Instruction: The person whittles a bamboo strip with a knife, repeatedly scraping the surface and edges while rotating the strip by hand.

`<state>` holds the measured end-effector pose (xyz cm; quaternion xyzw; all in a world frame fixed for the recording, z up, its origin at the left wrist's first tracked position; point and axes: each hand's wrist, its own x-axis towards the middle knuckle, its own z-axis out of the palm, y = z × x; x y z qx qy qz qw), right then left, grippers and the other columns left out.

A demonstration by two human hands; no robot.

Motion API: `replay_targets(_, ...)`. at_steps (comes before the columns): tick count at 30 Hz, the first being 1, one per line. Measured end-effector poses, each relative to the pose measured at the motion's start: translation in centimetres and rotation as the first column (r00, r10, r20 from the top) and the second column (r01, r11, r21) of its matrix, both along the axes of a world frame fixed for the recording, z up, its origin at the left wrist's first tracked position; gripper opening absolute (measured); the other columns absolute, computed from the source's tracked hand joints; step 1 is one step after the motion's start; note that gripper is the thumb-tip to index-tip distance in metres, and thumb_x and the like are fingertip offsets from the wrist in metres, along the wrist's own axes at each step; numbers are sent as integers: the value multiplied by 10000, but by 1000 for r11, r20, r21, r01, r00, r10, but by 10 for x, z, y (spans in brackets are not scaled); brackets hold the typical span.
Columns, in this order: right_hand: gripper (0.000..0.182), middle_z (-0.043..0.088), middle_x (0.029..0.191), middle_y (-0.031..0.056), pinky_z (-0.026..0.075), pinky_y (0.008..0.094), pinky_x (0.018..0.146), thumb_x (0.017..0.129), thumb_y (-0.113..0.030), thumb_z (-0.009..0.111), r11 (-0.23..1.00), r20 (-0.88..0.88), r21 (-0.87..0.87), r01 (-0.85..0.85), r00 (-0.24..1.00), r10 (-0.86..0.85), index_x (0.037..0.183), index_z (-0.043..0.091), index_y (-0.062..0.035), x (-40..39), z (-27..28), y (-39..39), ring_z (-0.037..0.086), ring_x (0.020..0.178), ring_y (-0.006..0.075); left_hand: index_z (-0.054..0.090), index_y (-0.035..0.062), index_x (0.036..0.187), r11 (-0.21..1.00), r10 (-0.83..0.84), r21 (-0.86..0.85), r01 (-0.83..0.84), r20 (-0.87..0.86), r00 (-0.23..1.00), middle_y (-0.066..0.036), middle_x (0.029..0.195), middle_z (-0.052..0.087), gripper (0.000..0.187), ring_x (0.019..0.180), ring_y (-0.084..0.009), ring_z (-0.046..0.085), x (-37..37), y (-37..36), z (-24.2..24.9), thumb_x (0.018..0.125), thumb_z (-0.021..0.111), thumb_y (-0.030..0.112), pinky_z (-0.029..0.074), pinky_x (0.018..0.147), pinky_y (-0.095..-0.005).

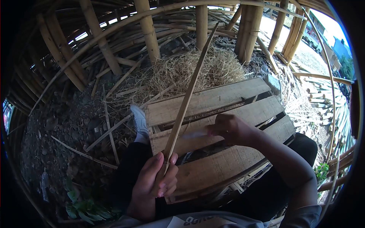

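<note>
A long, thin bamboo strip (187, 99) slants up and away from my left hand (161, 178), which is closed around its lower end. Its far tip narrows to a point above the straw pile. Out over the wooden slatted table, my right hand (228, 130) is closed on the handle end of a knife (193, 134). The blade is smeared by motion and points left toward the strip, with a small gap between them. Beneath both hands lies the slatted wooden table (220, 167), its planks spaced apart.
A heap of pale shavings (201, 70) lies beyond the table. Upright bamboo posts (147, 32) and stacked poles stand behind it. Loose strips (110, 127) lie on the dirt at left, near my white shoe (139, 121). Bundled bamboo poles (334, 117) lie at right.
</note>
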<state>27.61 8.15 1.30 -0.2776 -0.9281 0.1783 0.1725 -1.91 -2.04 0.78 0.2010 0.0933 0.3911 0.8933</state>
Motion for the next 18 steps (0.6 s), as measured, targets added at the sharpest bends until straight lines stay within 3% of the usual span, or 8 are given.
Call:
replay_targets(2, 215, 586, 794, 117, 509, 394, 690, 824, -73, 671, 859, -69, 335, 388, 919, -388, 1038, 692, -77, 5, -7, 9, 627, 778, 280, 404, 63, 1074, 1000, -2, 6, 1, 4, 1000, -19, 545, 438, 360, 341, -102, 411, 1, 0, 0, 1048, 233, 378, 332, 347, -242)
replay_targets(3, 215, 586, 794, 117, 509, 394, 690, 824, -73, 671, 857, -70, 337, 389, 918, -389, 1038, 692, -77, 8, -2, 9, 627, 778, 280, 405, 63, 1074, 1000, -1, 1, 1, 1, 1000, -18, 546, 438, 362, 341, -100, 410, 1, 0, 0, 1048, 230, 379, 330, 347, -239)
replay_targets(6, 188, 607, 782, 106, 507, 394, 687, 808, -51, 684, 938, -182, 90, 335, 932, -315, 992, 709, -85, 16, 17, 10, 624, 753, 268, 404, 63, 1073, 1000, -2, -3, 2, 9, 1000, -15, 546, 437, 366, 342, -98, 410, 0, 1, 0, 1048, 225, 380, 325, 347, -236)
replay_targets(8, 174, 627, 771, 99, 503, 393, 690, 791, -47, 704, 996, -173, -86, 17, 984, -31, 960, 716, -84, 22, 20, 9, 620, 734, 264, 404, 63, 1074, 1000, -7, -8, 7, 18, 1000, -13, 547, 436, 367, 342, -96, 411, 0, 1, 0, 1048, 222, 380, 324, 348, -234)
replay_targets(9, 174, 627, 771, 99, 503, 393, 690, 791, -47, 704, 996, -173, -89, 18, 984, -33, 960, 716, -84, 27, 22, 9, 620, 734, 264, 402, 63, 1075, 1000, -12, -9, 12, 16, 1000, -11, 547, 437, 365, 344, -96, 413, -1, 1, 0, 1048, 221, 378, 324, 348, -234)
replay_targets(12, 163, 637, 772, 93, 502, 392, 700, 785, -66, 719, 979, 104, -196, 59, 994, -39, 947, 717, -79, 46, 22, 11, 622, 735, 259, 399, 63, 1077, 1000, -18, -8, 18, 11, 1000, -9, 548, 438, 361, 345, -95, 414, 0, 1, 0, 1049, 220, 375, 325, 349, -234)
replay_targets(15, 131, 641, 804, 91, 504, 377, 710, 777, -74, 735, 824, -43, 151, 546, 837, -546, 905, 713, -57, 54, 12, 18, 631, 752, 246, 395, 64, 1077, 1000, -20, -8, 20, 6, 1000, -8, 548, 438, 355, 345, -96, 415, 1, 1, -1, 1049, 221, 372, 326, 349, -234)
replay_targets(18, 139, 630, 831, 90, 515, 346, 687, 795, -58, 730, 876, -121, -92, 474, 868, -482, 932, 718, -66, 46, 35, 13, 635, 762, 238, 392, 65, 1074, 1000, -27, -16, 27, 3, 1000, -9, 548, 438, 348, 344, -97, 416, 2, 1, -2, 1050, 223, 368, 326, 349, -234)
